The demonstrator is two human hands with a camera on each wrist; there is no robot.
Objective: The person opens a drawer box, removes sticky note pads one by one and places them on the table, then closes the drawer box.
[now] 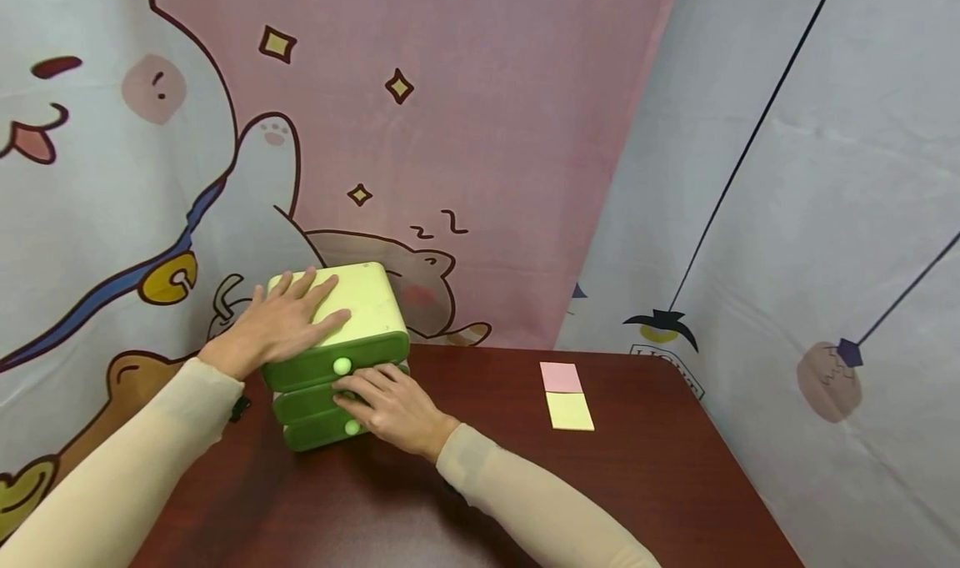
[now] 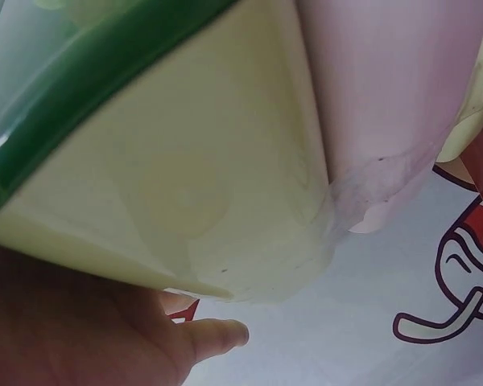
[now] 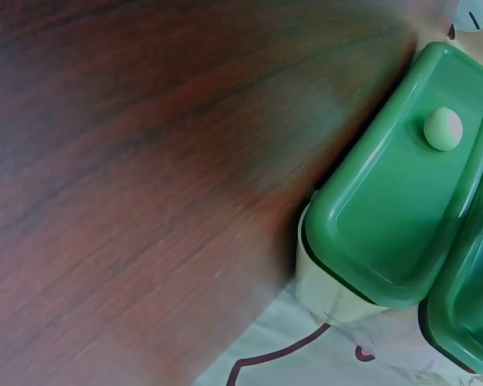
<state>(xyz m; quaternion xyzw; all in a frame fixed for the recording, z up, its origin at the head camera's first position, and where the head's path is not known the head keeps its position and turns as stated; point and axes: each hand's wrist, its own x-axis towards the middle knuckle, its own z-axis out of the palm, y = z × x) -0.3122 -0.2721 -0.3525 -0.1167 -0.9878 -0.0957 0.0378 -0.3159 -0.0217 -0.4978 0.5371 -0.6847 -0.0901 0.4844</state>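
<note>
A small drawer cabinet [image 1: 367, 301] with a pale yellow top and stacked green drawer fronts stands on the table's left side. My left hand [image 1: 288, 322] rests on its top with the fingers spread. At the front, my right hand [image 1: 393, 405] has bent fingers at the middle drawer, pinching where its knob sits; that knob is hidden. The upper knob [image 1: 342, 366] and lower knob [image 1: 352, 427] show above and below the fingers. In the left wrist view, my left hand [image 2: 88, 338] lies along the pale cabinet side [image 2: 185, 185]. The right wrist view shows the bottom drawer front [image 3: 386, 217].
A pink sticky note [image 1: 561, 377] and a yellow sticky note [image 1: 570, 411] lie on the dark reddish table [image 1: 637, 485], right of the cabinet. A small black thing [image 1: 239, 408] shows beside the left sleeve. A printed cloth [image 1: 487, 134] hangs close behind the table.
</note>
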